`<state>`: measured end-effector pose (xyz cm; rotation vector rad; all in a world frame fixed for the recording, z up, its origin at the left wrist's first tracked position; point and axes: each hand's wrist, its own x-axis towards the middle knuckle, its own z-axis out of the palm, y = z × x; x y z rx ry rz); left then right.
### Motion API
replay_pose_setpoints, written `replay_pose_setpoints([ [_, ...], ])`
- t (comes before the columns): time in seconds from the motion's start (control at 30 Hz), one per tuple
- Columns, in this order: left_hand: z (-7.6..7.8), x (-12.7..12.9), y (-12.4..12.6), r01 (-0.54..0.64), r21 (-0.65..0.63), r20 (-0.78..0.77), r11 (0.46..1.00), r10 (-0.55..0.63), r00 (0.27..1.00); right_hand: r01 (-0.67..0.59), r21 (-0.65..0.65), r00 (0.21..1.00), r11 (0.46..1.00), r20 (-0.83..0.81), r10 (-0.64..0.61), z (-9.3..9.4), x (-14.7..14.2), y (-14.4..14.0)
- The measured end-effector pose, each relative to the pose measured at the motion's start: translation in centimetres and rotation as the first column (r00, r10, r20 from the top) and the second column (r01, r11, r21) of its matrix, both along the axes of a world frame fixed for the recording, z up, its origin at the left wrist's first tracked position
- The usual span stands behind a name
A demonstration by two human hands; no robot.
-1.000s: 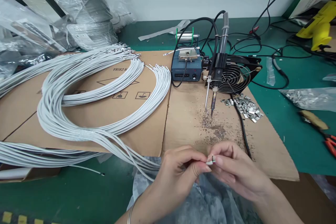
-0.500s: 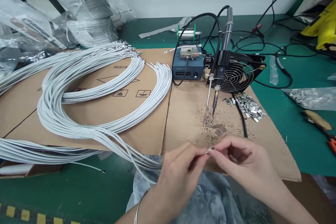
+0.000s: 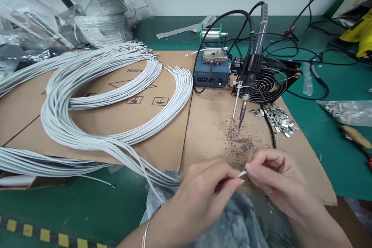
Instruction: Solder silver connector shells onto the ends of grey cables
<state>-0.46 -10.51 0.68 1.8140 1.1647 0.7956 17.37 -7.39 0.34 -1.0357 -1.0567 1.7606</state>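
Note:
My left hand [image 3: 207, 192] pinches a white cable [image 3: 241, 173] a little short of its end. At that end the fingertips of my right hand [image 3: 276, 176] are closed on a small dark tip, mostly hidden by the fingers. Both hands are over the near edge of the cardboard. A thick bundle of white cables [image 3: 87, 143] curves over the cardboard and runs down behind my left hand. Beyond my hands, a soldering iron [image 3: 255, 62] is mounted tip down over scattered solder bits. Right of it lies a heap of small metal connector shells [image 3: 280, 120].
A blue soldering station [image 3: 212, 74], a solder spool [image 3: 213, 35] and a black fan [image 3: 267, 83] stand at the back. Plastic-wrapped cable coils [image 3: 99, 11] are piled at back left. Pliers [image 3: 356, 141] and a bag of metal parts [image 3: 348, 111] lie at right.
My hands have drawn slightly apart and shifted right, so a short length of white cable now shows between the fingertips. The camera view has shifted a little.

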Motion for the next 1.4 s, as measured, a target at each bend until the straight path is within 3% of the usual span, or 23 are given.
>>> replay_pose_setpoints([
  [0.07, 0.0, 0.1, 0.0, -0.085, -0.121, 0.074, 0.989, 0.094, 0.993, 0.159, 0.012, 0.982, 0.987, -0.102, -0.157, 0.5, 0.3, 0.2],
  [0.13, -0.4, 0.2, -0.1, -0.135, -0.226, 0.156, 0.965, 0.172, 0.973, 0.226, 0.059, 0.974, 0.972, -0.029, -0.224, 0.5, 0.1, 0.1],
  [0.23, -0.9, 0.4, -0.3, -0.147, -0.266, 0.212, 0.953, 0.206, 0.955, 0.047, 0.130, 0.963, 0.990, 0.258, -0.079, 0.1, -0.7, -0.5],
  [0.3, -1.1, 0.3, -0.3, -0.164, -0.210, 0.173, 0.964, 0.202, 0.964, -0.034, 0.160, 0.930, 0.987, 0.366, -0.027, -0.1, -1.4, -0.9],
  [0.4, -1.2, 0.2, -0.3, -0.184, -0.034, 0.088, 0.982, 0.186, 0.979, -0.017, 0.211, 0.897, 0.977, 0.436, -0.079, 0.1, -1.9, -1.2],
  [0.5, -1.2, 0.0, -0.3, -0.156, 0.127, 0.042, 0.980, 0.151, 0.988, -0.053, 0.201, 0.889, 0.978, 0.456, -0.045, 0.4, -1.7, -0.9],
  [0.63, -1.2, 0.0, -0.3, -0.118, 0.166, 0.013, 0.979, 0.118, 0.993, -0.126, 0.163, 0.902, 0.979, 0.429, 0.045, 0.3, -1.3, -0.6],
  [0.73, -1.3, 0.5, -0.2, -0.173, 0.052, 0.035, 0.984, 0.171, 0.985, 0.019, 0.194, 0.946, 0.981, 0.314, -0.080, -0.4, -1.8, -1.1],
  [0.83, -1.6, 1.2, -0.3, -0.220, -0.087, 0.082, 0.972, 0.227, 0.970, 0.179, 0.258, 0.957, 0.949, 0.177, -0.229, -1.2, -3.1, -2.0],
  [1.0, -2.1, 1.4, -0.7, -0.242, -0.149, 0.128, 0.959, 0.262, 0.957, 0.351, 0.307, 0.919, 0.884, 0.065, -0.388, -1.5, -4.5, -3.0],
  [1.1, -1.9, 0.8, -0.6, -0.184, -0.305, 0.180, 0.935, 0.246, 0.953, 0.250, 0.210, 0.957, 0.945, 0.093, -0.274, -1.5, -3.8, -2.6],
  [1.17, -1.7, 0.4, -0.3, -0.036, -0.523, 0.311, 0.852, 0.230, 0.922, 0.102, 0.098, 0.992, 0.990, 0.070, -0.109, -1.4, -3.1, -2.2],
  [1.23, -1.5, 0.0, 0.0, 0.123, -0.652, 0.447, 0.748, 0.248, 0.859, 0.011, 0.013, 1.000, 1.000, 0.022, -0.011, -1.3, -2.6, -2.0],
  [1.27, -1.4, -0.1, 0.1, 0.166, -0.670, 0.488, 0.723, 0.262, 0.832, 0.007, -0.006, 1.000, 1.000, 0.019, -0.007, -1.3, -2.4, -2.0],
  [1.4, -1.5, -0.3, 0.5, 0.183, -0.670, 0.529, 0.720, 0.289, 0.798, 0.111, 0.061, 0.977, 0.992, 0.175, -0.120, -1.5, -2.0, -2.2],
])
